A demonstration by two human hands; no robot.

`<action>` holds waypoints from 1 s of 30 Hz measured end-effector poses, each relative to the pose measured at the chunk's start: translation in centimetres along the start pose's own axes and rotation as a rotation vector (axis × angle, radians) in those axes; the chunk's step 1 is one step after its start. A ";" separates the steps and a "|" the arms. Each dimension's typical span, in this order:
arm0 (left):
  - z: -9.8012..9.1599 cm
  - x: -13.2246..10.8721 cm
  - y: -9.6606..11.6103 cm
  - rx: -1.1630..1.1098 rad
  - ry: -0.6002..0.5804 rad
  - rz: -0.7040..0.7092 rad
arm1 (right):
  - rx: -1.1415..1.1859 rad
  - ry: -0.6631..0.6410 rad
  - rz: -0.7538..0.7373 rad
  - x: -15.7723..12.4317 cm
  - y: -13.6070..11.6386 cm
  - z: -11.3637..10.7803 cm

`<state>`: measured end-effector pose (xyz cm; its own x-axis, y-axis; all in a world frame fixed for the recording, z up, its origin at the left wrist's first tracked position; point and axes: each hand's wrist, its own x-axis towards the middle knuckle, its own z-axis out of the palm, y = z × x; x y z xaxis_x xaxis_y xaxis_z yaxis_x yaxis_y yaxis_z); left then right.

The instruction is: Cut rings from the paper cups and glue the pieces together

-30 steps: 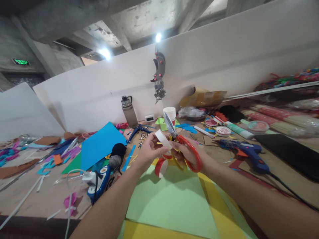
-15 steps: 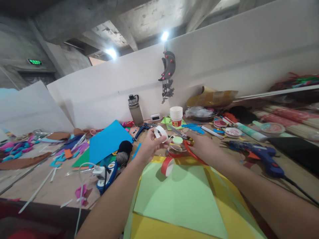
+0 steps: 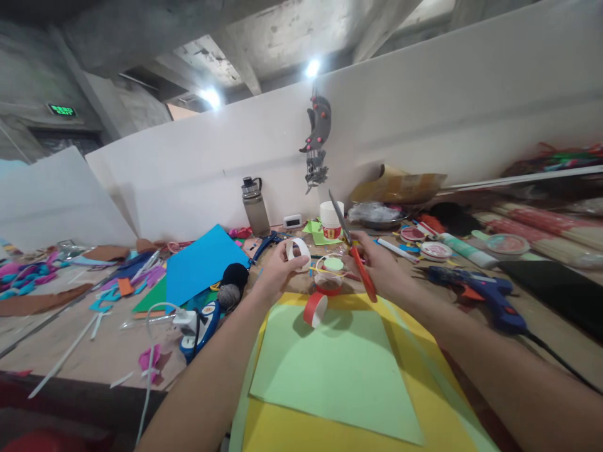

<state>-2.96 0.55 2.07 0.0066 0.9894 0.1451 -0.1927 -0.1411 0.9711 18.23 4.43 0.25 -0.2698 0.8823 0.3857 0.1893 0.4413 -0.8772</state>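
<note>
My left hand (image 3: 277, 271) is closed on a curled white paper strip (image 3: 298, 250), held above the table. My right hand (image 3: 380, 269) grips red-handled scissors (image 3: 354, 255) whose blades point up and away, shut or nearly so. Between the hands on the table stands a small clear cup with a green lid (image 3: 330, 274), and a red-and-white paper ring (image 3: 315, 308) lies at the top edge of a light green sheet (image 3: 339, 370) that rests on a yellow sheet (image 3: 301, 427).
Left of the sheets are a blue glue gun (image 3: 200, 326) with a white cable, yarn balls (image 3: 232, 284) and blue card (image 3: 202, 267). Another blue glue gun (image 3: 475, 294) lies right. A water bottle (image 3: 255, 206), paper cups (image 3: 331, 220), tape rolls and scraps crowd the back.
The right hand lifted the scissors from lying low near the table to pointing upward. The left hand kept the white strip, shifting slightly. The view moved little.
</note>
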 end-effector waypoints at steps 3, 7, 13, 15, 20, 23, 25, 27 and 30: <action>0.5 -0.5 0.6 0.030 -0.068 0.008 | 0.266 0.027 0.081 -0.7 -1.4 0.4; 0.7 -0.7 0.6 0.059 -0.162 0.029 | 0.456 0.039 0.095 -1.6 -3.3 0.9; 1.1 -0.8 0.0 0.099 -0.260 0.059 | 0.501 -0.018 0.146 -1.9 -3.7 1.7; 1.3 -1.0 0.0 0.109 -0.269 0.038 | 0.541 -0.008 0.170 -1.9 -3.5 1.9; 1.2 -1.0 -0.3 0.034 -0.294 -0.042 | 0.713 0.005 0.222 -1.6 -2.8 2.0; 1.0 -0.9 -0.2 0.007 -0.327 -0.030 | 0.751 0.007 0.266 -1.2 -2.2 2.0; 1.0 -1.0 0.0 0.032 -0.341 -0.023 | 0.768 -0.005 0.294 -1.0 -1.8 2.0; 1.1 -1.1 0.2 0.071 -0.342 -0.015 | 0.775 -0.020 0.299 -1.0 -1.6 2.0; 1.3 -1.3 0.2 0.118 -0.318 0.006 | 0.761 -0.050 0.275 -1.1 -1.7 2.0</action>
<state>-1.73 -0.76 2.30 0.3152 0.9309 0.1844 -0.0790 -0.1678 0.9826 16.30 2.34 0.73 -0.3520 0.9269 0.1305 -0.4345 -0.0383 -0.8999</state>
